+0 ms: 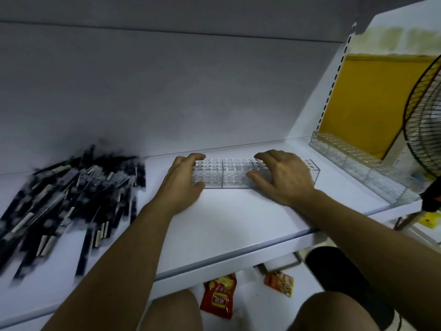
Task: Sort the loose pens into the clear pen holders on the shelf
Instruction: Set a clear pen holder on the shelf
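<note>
From the head view, a white shelf runs across in front of the person. A clear pen holder, a long block with rows of round holes in its top, sits on the shelf near the back edge, about midway along. Both hands are on it. The left hand grips its left end, with the fingers curled over the top far edge and the thumb at the front lower corner. The right hand grips the right part, its fingers arched over the top and the thumb laid against the front face. The holder's right end shows past that hand.

The loose pens lie in a heap at the left end of the shelf, well apart from the holder. They are dark-bodied with pale clips, lie mostly slanted, and are blurred. A second holder of the same clear kind runs along the right edge of the shelf, from the back corner toward the front.

Beyond the right edge there is a yellow panel and the wire cage of a fan. On the floor under the front edge lie a red packet and an orange packet
</note>
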`<act>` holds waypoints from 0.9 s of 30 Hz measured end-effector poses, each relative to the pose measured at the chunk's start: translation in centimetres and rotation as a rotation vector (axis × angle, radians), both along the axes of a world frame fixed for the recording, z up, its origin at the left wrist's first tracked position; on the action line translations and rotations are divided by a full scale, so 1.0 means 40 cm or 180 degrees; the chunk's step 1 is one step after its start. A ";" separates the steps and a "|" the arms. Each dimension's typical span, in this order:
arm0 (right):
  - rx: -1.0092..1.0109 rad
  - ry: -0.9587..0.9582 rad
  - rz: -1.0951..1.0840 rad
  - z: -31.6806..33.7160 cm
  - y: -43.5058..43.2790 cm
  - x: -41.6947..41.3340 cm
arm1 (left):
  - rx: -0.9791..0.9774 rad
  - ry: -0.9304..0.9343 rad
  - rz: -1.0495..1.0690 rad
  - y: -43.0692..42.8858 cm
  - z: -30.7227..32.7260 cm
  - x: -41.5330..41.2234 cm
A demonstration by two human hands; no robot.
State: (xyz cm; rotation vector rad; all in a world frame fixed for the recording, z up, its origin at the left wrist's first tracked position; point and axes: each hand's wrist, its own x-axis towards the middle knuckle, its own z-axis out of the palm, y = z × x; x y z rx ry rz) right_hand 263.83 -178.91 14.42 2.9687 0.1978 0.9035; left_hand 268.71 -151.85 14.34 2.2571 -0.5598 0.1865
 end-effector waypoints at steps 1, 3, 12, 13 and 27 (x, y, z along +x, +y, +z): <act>0.0042 -0.0141 0.0018 -0.013 0.007 0.001 | 0.0007 0.0006 0.0036 0.002 -0.001 0.001; 0.0307 -0.0270 0.0017 -0.022 0.008 0.006 | 0.0014 0.0011 0.0128 0.006 -0.002 0.004; 0.0689 -0.0027 -0.0184 -0.033 -0.015 0.023 | 0.0061 0.0067 0.0425 0.004 0.000 0.020; 0.0676 -0.0034 -0.0191 -0.034 -0.015 0.023 | 0.0055 0.0081 0.0426 0.004 0.000 0.020; 0.0523 0.0300 -0.0172 -0.023 -0.007 0.017 | 0.0124 0.0068 0.0427 0.015 -0.002 0.010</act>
